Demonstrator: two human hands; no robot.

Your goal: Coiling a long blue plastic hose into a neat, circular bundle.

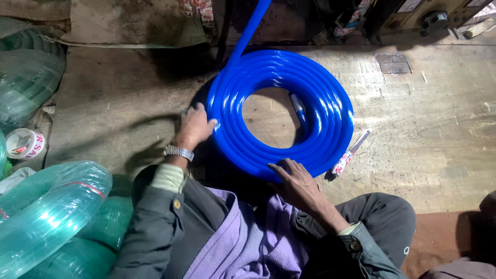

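A coil of glossy blue hose (330, 111) lies flat on the wooden floor (413, 134), several turns thick. One free length of it runs up and away at the top middle. My left hand (195, 126), with a metal watch on the wrist, presses against the coil's left outer edge. My right hand (294, 181) rests flat, fingers spread, on the coil's near edge. The hose's inner end shows inside the ring.
A small cutter or pen-like tool (350, 153) lies just right of the coil. Coils of clear greenish hose (49, 212) are stacked at the left. A roll of tape (25, 144) sits at the far left. Dark objects line the far edge.
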